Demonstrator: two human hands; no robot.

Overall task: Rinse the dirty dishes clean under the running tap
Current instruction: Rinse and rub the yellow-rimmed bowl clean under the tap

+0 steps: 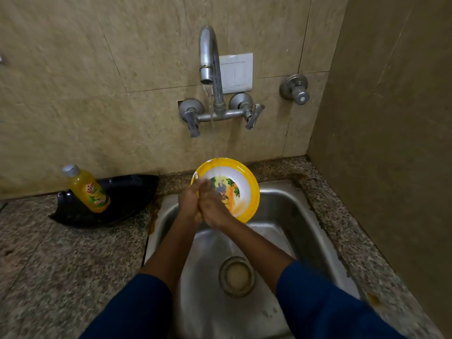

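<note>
Yellow-rimmed plate point(245, 183) is held tilted above the sink point(283, 216) under the tap's stream point(213, 133) so water sheets off — rim gripped by the left hand point(188, 201), thumb over the edge, face pressed by the right hand point(213, 210), its finger curl lost in blur.

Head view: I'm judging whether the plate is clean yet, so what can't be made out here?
The plate: the lower left of its face is hidden by both hands; its back faces away.
The right hand: fingers motion-blurred under the stream, pose unclear.
The left hand: fingers out of sight behind the plate; only the thumb shows.
The bottle: label too small to read.
The sink: near edge cut off by the frame's bottom.
</note>
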